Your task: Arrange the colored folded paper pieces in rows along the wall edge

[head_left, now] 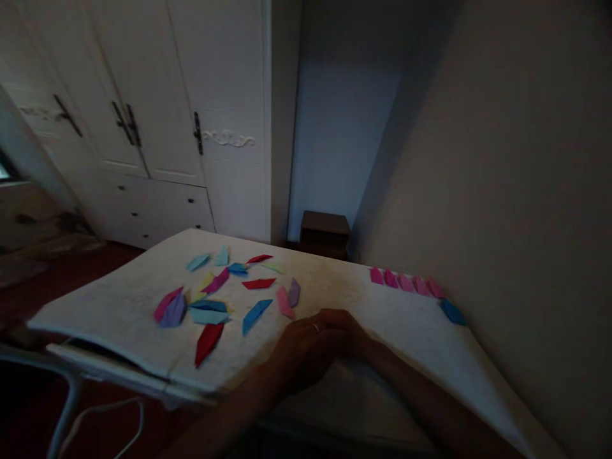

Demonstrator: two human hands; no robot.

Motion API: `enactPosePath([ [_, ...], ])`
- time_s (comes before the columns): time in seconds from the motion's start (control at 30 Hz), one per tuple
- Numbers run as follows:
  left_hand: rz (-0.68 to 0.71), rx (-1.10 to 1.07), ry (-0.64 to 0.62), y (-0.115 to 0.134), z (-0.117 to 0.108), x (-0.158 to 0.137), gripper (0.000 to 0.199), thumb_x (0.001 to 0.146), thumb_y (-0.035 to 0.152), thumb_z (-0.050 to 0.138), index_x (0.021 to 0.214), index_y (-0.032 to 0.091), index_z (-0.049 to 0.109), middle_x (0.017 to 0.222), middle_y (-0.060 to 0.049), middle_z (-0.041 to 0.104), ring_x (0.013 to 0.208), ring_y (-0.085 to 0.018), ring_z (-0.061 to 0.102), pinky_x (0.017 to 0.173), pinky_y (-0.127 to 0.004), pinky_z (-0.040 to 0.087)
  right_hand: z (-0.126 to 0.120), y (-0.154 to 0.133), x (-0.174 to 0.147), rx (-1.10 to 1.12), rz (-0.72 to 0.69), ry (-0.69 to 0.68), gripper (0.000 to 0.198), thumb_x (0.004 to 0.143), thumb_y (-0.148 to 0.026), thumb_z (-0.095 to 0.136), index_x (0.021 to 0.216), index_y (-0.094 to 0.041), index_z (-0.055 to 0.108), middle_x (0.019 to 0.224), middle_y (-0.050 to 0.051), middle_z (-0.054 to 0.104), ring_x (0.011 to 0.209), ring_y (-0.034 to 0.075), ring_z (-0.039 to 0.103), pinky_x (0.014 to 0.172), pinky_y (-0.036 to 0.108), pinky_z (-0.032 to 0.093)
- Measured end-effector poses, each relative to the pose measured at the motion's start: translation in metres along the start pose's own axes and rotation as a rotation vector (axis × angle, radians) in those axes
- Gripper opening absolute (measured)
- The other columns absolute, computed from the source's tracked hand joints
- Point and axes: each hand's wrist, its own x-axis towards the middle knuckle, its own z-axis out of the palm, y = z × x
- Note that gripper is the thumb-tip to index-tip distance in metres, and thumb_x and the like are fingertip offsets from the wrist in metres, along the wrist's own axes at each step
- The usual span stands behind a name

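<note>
My left hand [303, 350], with a ring on one finger, and my right hand [348, 331] are pressed together above the near edge of the white table [329, 280]. The fingers of both are closed and overlap; whatever lies between them, if anything, is hidden. Just beyond the left hand lie a pink folded paper piece [285, 302] and a purple folded paper piece [294, 292]. Farther left, several more are scattered, among them a blue folded paper piece [257, 315] and a dark red folded paper piece [209, 344].
Along the table's far right edge stands a row of pink folded papers [404, 283], ending in a blue folded paper [452, 312]. A wall [516, 191] rises on the right. Behind are a white wardrobe [229, 191] and a small brown cabinet [325, 223].
</note>
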Motion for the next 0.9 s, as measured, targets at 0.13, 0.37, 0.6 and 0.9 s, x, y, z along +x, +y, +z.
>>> enactPosePath([
  [0.13, -0.192, 0.033, -0.058, -0.026, -0.021, -0.036, 0.023, 0.086, 0.014, 0.05, 0.096, 0.02, 0.071, 0.072, -0.003, 0.069, 0.066, -0.015, 0.065, 0.064, -0.023, 0.047, 0.0, 0.0, 0.007, 0.169, -0.048, -0.016, 0.029, 0.09, -0.032, 0.048, 0.096, -0.021, 0.073, 0.092, 0.006, 0.074, 0.083, 0.018, 0.068, 0.078, 0.032, 0.052],
  [0.37, -0.31, -0.084, -0.185, -0.034, -0.032, -0.053, 0.025, 0.088, 0.018, 0.051, 0.101, 0.022, 0.072, 0.085, -0.004, 0.074, 0.077, -0.017, 0.068, 0.072, -0.024, 0.048, 0.009, -0.013, 0.042, 0.272, 0.149, 0.124, 0.032, 0.088, -0.042, 0.05, 0.095, -0.02, 0.073, 0.098, 0.008, 0.074, 0.089, 0.024, 0.069, 0.08, 0.036, 0.053],
  [0.6, -0.308, -0.035, -0.225, -0.036, -0.036, -0.052, 0.019, 0.087, 0.02, 0.05, 0.085, 0.02, 0.07, 0.083, -0.005, 0.074, 0.078, -0.019, 0.069, 0.07, -0.026, 0.048, 0.022, -0.068, 0.113, -0.023, -0.054, 0.134, 0.03, 0.092, -0.03, 0.045, 0.11, -0.019, 0.068, 0.101, 0.008, 0.071, 0.085, 0.018, 0.066, 0.079, 0.031, 0.052],
  [0.9, -0.281, 0.06, -0.255, -0.036, -0.033, -0.052, 0.015, 0.084, 0.019, 0.051, 0.084, 0.016, 0.066, 0.086, -0.01, 0.073, 0.079, -0.024, 0.071, 0.069, -0.033, 0.054, 0.058, -0.106, 0.203, -0.627, 0.011, -0.171, 0.03, 0.094, -0.024, 0.044, 0.118, -0.02, 0.061, 0.115, 0.013, 0.064, 0.098, 0.025, 0.065, 0.079, 0.033, 0.049],
])
